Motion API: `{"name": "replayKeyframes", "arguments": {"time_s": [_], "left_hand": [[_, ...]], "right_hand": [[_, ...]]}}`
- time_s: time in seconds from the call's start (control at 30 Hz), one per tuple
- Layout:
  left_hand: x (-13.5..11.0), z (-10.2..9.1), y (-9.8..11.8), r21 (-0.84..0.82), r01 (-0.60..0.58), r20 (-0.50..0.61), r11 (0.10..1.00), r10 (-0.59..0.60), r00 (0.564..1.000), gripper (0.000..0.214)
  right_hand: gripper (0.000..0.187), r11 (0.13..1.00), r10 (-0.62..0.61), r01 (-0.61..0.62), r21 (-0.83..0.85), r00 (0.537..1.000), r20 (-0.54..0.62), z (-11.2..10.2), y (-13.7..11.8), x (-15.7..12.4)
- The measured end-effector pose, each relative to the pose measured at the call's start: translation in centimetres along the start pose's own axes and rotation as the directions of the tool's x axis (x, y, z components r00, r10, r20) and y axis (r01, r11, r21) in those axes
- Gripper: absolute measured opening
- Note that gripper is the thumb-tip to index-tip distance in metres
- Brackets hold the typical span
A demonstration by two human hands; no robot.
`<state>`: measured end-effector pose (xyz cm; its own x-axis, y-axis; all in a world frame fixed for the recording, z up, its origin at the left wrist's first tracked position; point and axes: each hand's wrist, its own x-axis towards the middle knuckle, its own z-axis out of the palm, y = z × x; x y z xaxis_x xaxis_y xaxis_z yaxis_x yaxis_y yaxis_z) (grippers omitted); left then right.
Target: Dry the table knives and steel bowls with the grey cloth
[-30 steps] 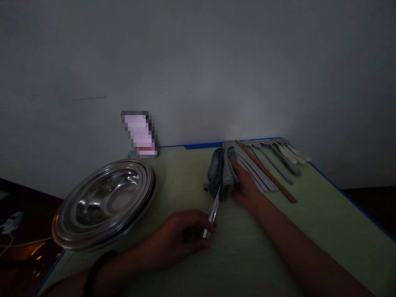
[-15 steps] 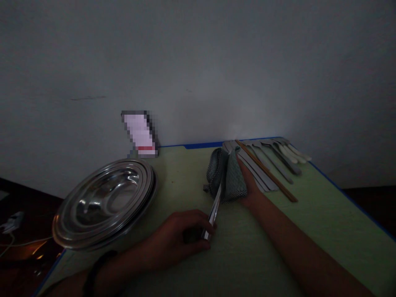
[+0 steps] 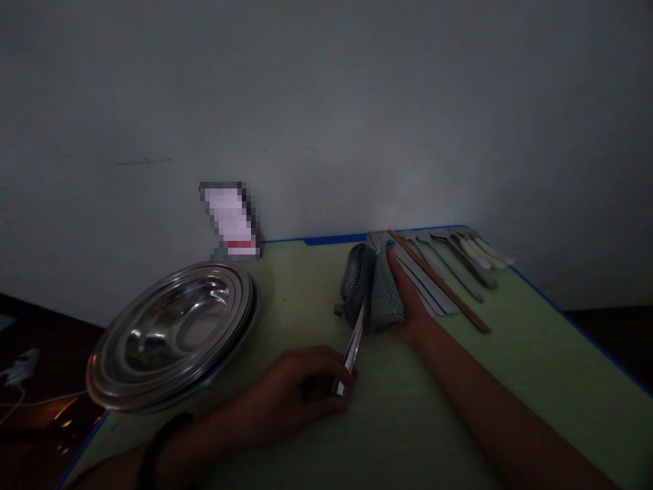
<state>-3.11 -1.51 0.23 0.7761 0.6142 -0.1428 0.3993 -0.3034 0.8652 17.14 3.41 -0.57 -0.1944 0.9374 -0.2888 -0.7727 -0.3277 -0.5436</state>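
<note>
Left hand (image 3: 298, 382) is pinching metal cutlery (image 3: 351, 357), right hand (image 3: 408, 299) is clasping cloth (image 3: 386, 299) around it; wiping is looking unfinished

Head camera: above and behind the grip of the left hand (image 3: 288, 389)
Wall (image 3: 326, 109): faced ahead, beyond the grip
Table (image 3: 300, 292): viewed downward, beneath the grip
Forearms (image 3: 490, 395): close, nearer than the grip

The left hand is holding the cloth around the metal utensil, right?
Not quite: the head view shows the right hand holding the cloth around the metal utensil; the left hand holds the utensil's near end.
</note>
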Motion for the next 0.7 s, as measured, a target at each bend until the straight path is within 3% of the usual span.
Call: {"name": "replayKeyframes", "arguments": {"time_s": [0.2, 0.4, 0.57, 0.7], "left_hand": [[0.02, 0.03, 0.00, 0.008, -0.024, -0.005, 1.000, 0.024, 1.000, 0.016], [-0.25, -0.07, 0.34, -0.007, -0.030, -0.019, 1.000, 0.030, 0.999, 0.019], [-0.69, -0.33, -0.10, -0.105, -0.098, -0.072, 0.990, 0.090, 0.993, 0.029], [-0.71, -0.16, -0.52, -0.153, -0.119, -0.095, 0.981, 0.105, 0.990, 0.027]], "right_hand": [[0.044, 1.000, -0.012, 0.013, 0.027, 0.999, -0.041, 0.00, 0.00, 0.04], [0.045, 1.000, -0.012, 0.013, -0.023, 0.999, 0.037, -0.61, 0.18, 0.43], [0.037, 0.996, -0.087, 0.086, -0.015, 0.995, -0.041, -0.72, 0.26, 0.75], [0.041, 0.997, -0.069, 0.068, -0.023, 0.997, -0.037, -0.62, 0.25, 0.68]]}}
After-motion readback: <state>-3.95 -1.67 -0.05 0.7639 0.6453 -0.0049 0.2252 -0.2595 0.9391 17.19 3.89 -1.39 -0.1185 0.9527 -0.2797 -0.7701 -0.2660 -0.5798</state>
